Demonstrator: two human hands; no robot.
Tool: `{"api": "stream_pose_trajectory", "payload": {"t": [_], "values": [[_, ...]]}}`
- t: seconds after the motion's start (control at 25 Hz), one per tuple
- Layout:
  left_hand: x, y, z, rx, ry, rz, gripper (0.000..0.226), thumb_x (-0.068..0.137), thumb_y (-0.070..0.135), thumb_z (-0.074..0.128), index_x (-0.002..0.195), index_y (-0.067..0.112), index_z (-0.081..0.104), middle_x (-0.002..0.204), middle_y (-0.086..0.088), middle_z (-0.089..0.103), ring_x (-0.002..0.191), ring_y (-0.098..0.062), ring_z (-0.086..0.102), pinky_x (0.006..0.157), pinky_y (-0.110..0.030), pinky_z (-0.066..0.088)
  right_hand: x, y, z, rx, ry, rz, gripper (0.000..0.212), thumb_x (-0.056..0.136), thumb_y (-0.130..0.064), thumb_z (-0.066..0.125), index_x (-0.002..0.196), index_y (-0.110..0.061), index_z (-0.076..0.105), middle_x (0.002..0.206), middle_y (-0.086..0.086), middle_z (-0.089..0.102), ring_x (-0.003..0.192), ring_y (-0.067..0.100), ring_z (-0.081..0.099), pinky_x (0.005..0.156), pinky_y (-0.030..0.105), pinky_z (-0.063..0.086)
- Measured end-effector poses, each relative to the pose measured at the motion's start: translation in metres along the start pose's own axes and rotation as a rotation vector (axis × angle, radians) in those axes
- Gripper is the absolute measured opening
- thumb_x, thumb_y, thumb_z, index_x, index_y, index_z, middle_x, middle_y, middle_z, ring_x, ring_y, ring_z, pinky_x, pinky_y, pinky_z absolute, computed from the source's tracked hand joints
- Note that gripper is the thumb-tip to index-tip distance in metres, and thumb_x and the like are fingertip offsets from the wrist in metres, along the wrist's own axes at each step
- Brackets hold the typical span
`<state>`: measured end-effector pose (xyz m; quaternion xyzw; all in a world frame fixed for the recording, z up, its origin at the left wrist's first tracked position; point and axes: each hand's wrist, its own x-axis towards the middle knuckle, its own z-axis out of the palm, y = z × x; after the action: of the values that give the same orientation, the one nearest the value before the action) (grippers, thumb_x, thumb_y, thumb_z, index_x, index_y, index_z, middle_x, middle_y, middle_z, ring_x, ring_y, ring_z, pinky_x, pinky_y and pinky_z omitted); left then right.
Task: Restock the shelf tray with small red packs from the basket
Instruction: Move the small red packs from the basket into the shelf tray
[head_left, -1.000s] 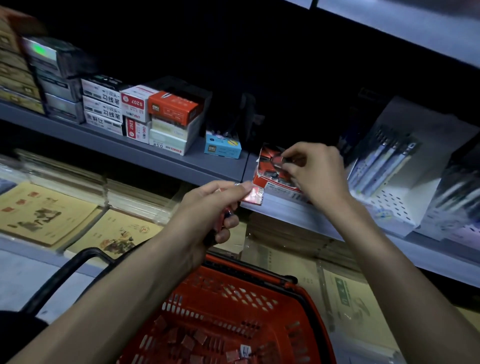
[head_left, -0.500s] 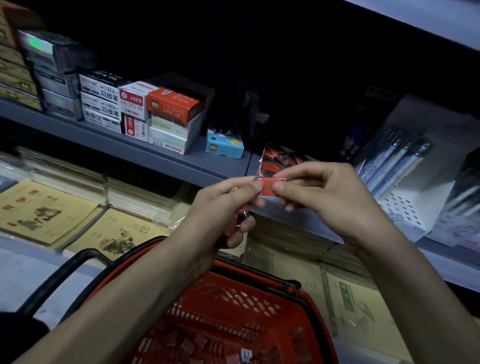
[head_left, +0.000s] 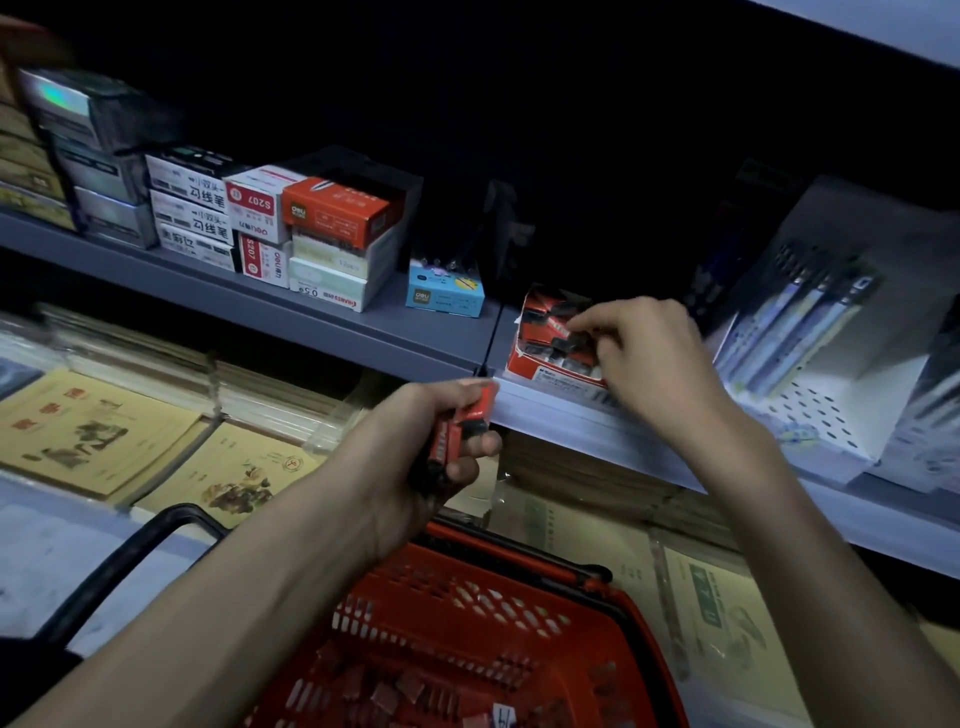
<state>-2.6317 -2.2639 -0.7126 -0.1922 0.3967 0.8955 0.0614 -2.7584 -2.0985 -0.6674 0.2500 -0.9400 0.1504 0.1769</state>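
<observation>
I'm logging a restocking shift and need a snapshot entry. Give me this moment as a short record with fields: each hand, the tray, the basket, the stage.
left hand: grips a bunch of red packs, just below the shelf edge
right hand: over the shelf tray, fingertips pinching one pack
shelf tray: red-walled, already holds several packs
basket: red, below both hands, with loose packs on its floor
stage: restocking under way, packs left to place

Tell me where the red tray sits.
In the head view the tray sits right of centre on the grey shelf, right of the blue box, under the right hand.
</observation>
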Motion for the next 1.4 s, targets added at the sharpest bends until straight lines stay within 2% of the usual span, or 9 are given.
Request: {"api": "stream_pose_trajectory", "payload": {"t": [0.12,0.24,0.36,0.52,0.68,0.96,1.16,1.28,1.4], "values": [[0.002,0.0,-0.001,0.055,-0.003,0.112,0.022,0.099,0.017,0.064,0.118,0.013,0.074,0.063,0.005,0.065,0.047,-0.007,0.052,0.032,-0.015,0.029,-0.006,-0.01,-0.021,0.249,0.095,0.077,0.03,0.094,-0.008,0.06,0.103,-0.028,0.079,0.1,-0.009,0.076,0.084,0.0,0.067,0.074,0.004,0.047],[0.001,-0.006,0.002,0.13,-0.055,0.214,0.032,0.089,0.024,0.075,0.119,0.011,0.074,0.075,0.006,0.067,0.051,-0.005,0.05,0.034,-0.014,0.029,-0.021,-0.036,-0.039,0.667,-0.162,0.206,0.008,0.094,-0.022,0.072,0.092,-0.02,0.08,0.078,0.003,0.077,0.07,0.015,0.073,0.059,0.021,0.056],[-0.001,-0.012,0.008,0.154,-0.07,0.229,0.039,0.082,0.029,0.078,0.114,0.006,0.073,0.075,0.004,0.064,0.05,-0.004,0.046,0.034,-0.014,0.029,-0.034,-0.049,-0.046,0.838,-0.39,0.264,0.011,0.09,-0.004,0.073,0.099,0.002,0.076,0.081,0.027,0.074,0.068,0.029,0.07,0.058,0.024,0.06],[0.001,-0.012,0.012,0.039,-0.01,0.054,0.024,0.097,0.031,0.066,0.104,0.008,0.07,0.066,0.003,0.066,0.048,-0.008,0.045,0.033,-0.017,0.031,-0.037,-0.032,-0.059,0.772,-0.201,0.347,0.008,0.086,-0.002,0.077,0.093,-0.005,0.078,0.075,0.017,0.076,0.065,0.025,0.074,0.06,0.026,0.061],[-0.003,-0.008,0.001,-0.222,0.041,-0.202,0.019,0.098,0.01,0.052,0.1,-0.002,0.066,0.081,-0.015,0.055,0.066,-0.016,0.052,0.046,-0.022,0.051,-0.026,0.005,-0.054,0.239,0.11,0.226,0.01,0.086,-0.015,0.079,0.094,-0.02,0.081,0.081,-0.006,0.076,0.077,0.008,0.073,0.076,0.023,0.053],[-0.007,-0.004,-0.001,-0.288,0.057,-0.241,0.049,0.081,-0.017,0.025,0.116,-0.01,0.058,0.106,-0.022,0.044,0.085,-0.028,0.052,0.089,-0.058,0.054,-0.011,0.019,-0.021,0.044,-0.078,0.138,0.01,0.084,-0.014,0.081,0.084,-0.024,0.081,0.085,-0.005,0.075,0.088,0.014,0.07,0.084,0.034,0.056],[-0.002,-0.011,0.001,-0.239,-0.023,-0.096,0.035,0.093,-0.017,0.052,0.126,-0.007,0.06,0.111,-0.034,0.069,0.095,-0.036,0.072,0.095,-0.046,0.058,-0.028,-0.009,-0.038,0.253,0.018,0.127,0.009,0.093,-0.026,0.071,0.09,-0.027,0.08,0.082,-0.013,0.076,0.083,0.0,0.07,0.074,0.015,0.051],[-0.002,-0.014,0.003,-0.188,-0.014,0.047,0.036,0.081,-0.004,0.072,0.117,-0.001,0.068,0.105,-0.025,0.077,0.093,-0.027,0.078,0.079,-0.033,0.065,-0.048,-0.041,-0.046,0.655,-0.28,0.237,0.022,0.081,-0.04,0.081,0.089,-0.019,0.079,0.074,0.006,0.076,0.067,0.019,0.073,0.064,0.035,0.062],[-0.005,-0.016,0.007,-0.186,-0.008,0.07,0.03,0.08,-0.001,0.072,0.111,0.002,0.073,0.095,-0.017,0.08,0.076,-0.018,0.078,0.073,-0.029,0.065,-0.063,-0.05,-0.034,0.714,-0.401,0.295,0.019,0.078,-0.019,0.087,0.094,-0.017,0.078,0.077,0.015,0.075,0.069,0.029,0.075,0.069,0.039,0.064]]}}
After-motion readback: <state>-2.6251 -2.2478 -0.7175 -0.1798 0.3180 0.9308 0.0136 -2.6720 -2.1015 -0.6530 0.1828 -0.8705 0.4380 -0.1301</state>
